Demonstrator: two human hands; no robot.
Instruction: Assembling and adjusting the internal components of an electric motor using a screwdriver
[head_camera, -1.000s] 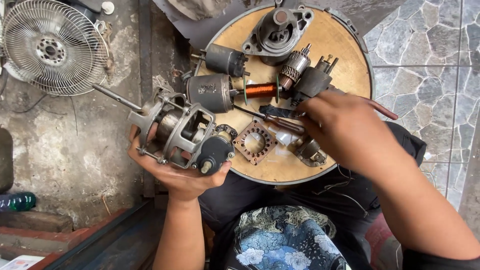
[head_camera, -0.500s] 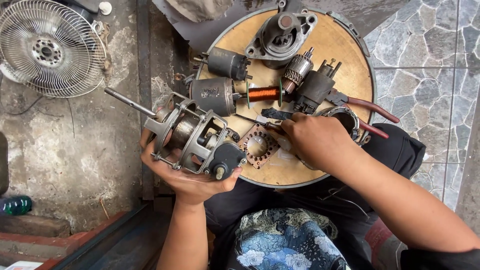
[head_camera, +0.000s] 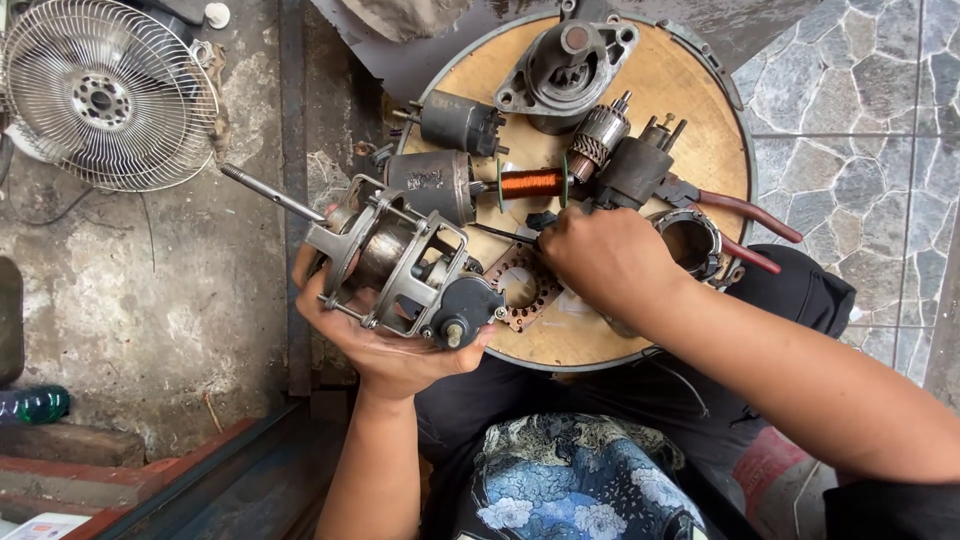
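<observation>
The fan motor (head_camera: 400, 270), a bare metal frame around a round core, lies cupped in the left hand (head_camera: 390, 345) just off the near left edge of the round wooden table (head_camera: 690, 90). Its long axis runs from far left to near right: the thin shaft (head_camera: 270, 193) sticks out toward the far left, and the dark gear housing (head_camera: 462, 310) sits at the near right end, closest to the other hand. The left fingers are curled up around the underside of the frame, holding it. The right hand (head_camera: 605, 262) rests on the table just to the right of the motor, knuckles up, fingers closed narrowly around a dark slim tool (head_camera: 505, 235) whose tip points left toward the motor's frame; the tip seems to be close to or touching the frame, but I cannot tell which. So the motor lies directly left of the right fingers, and that hand is the nearer free one. Between them on the table is a toothed metal ring plate (head_camera: 520, 290). Farther back lie a copper-wound coil (head_camera: 530, 183), two dark cylindrical housings, a grey cast housing (head_camera: 565, 65) and red-handled pliers (head_camera: 745, 215). A wire fan guard (head_camera: 105, 95) lies on the concrete floor at far left.
</observation>
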